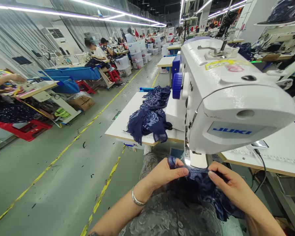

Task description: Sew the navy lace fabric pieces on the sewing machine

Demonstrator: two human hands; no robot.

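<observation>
A dark blue patterned fabric piece [199, 183] hangs over my lap, its upper edge at the front of a white sewing machine [226, 78]. My left hand [168, 172], with a bangle on the wrist, pinches that edge left of the machine's lower end. On the right side, my right hand [227, 180] grips the same edge between thumb and fingers. The stretch between both hands runs right beneath the machine's head; the needle is hidden. More navy patterned fabric [148, 123] lies bunched on the white table at the machine's left.
The white tabletop [120, 123] extends left of the machine, and another tabletop [267, 157] lies right, with a black cable [263, 167] hanging off it. Across the aisle a co-worker [5, 95] sits on a red stool [27, 129]. Plastic bins [136, 52] are stacked farther back.
</observation>
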